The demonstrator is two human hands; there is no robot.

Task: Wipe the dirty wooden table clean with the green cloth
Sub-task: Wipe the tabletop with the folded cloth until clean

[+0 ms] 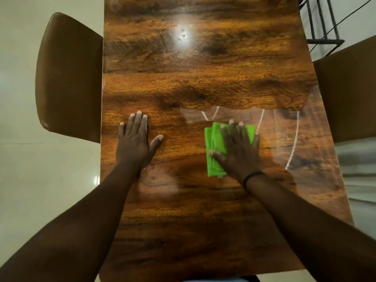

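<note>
Glossy wooden counter (203,78) with white streaks (294,147) at right, brown chair (69,78) at left edge, second chair (345,94) at right edge, left hand (135,142) flat and spread on bare wood, holding nothing, right hand (240,151) spread flat, pressing folded green cloth (216,145) onto counter near streaks, black wristband (253,177) on right wrist.

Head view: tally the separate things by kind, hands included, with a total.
Wooden table: 1
Green cloth, under the right hand: 1
Brown chairs, one on the left and one on the right: 2
Hands, left hand flat on the table, right hand flat on the cloth: 2
Black wristband: 1
Total: 7
</note>
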